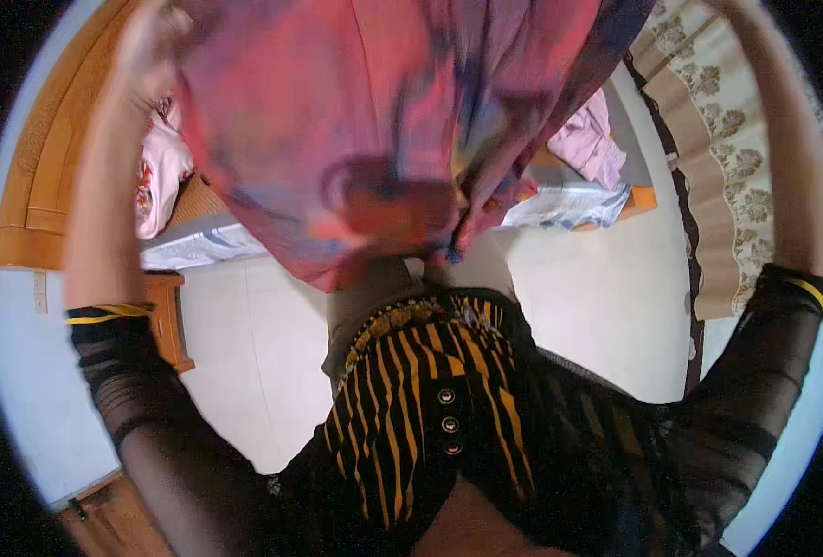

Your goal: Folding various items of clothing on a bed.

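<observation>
Black fabric with yellow stripes, the person's own top (398, 408), lies closest to the camera, with three round buttons (450, 424) down its front and sheer black sleeves (189, 473) bordered in yellow. Beyond it hangs a large red-pink cloth (337, 130), patched with blue and orange, raised between the two lifted arms; its lower end reaches near the person's waist, and its upper part runs out of view. At its left edge, the left hand (147, 46) holds the cloth, though blur hides the exact set of the fingers. Only the right forearm (797, 186) shows, rising past the upper edge; the right hand is out of sight, so whether it is wide or closed cannot be told.

Behind the cloth stands a bed with a wooden frame (54, 176) and a pale, shiny cover (198, 246) along its side. On the bed are a pink garment (166, 176) to the left and a lilac cloth (592, 144) to the right. Pale floor (244, 371) spreads beneath, and a beige floral curtain (736, 176) hangs at the right.
</observation>
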